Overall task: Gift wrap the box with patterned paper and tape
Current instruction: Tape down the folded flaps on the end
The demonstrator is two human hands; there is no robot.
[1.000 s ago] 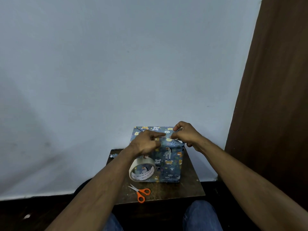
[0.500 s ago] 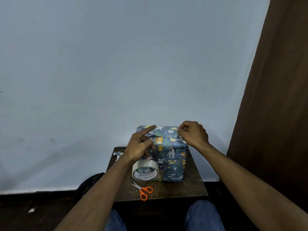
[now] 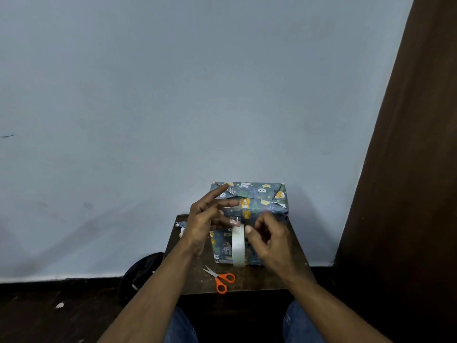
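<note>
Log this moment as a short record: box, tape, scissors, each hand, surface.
box: wrapped box in blue animal-print paper, standing on the small table against the wall
tape: tape roll held on edge in front of the box
left hand: left hand, index finger extended, other fingers at the roll's top
right hand: right hand, thumb and fingers pinching at the roll's top edge
scissors: orange-handled scissors lying near the table's front edge, untouched
</note>
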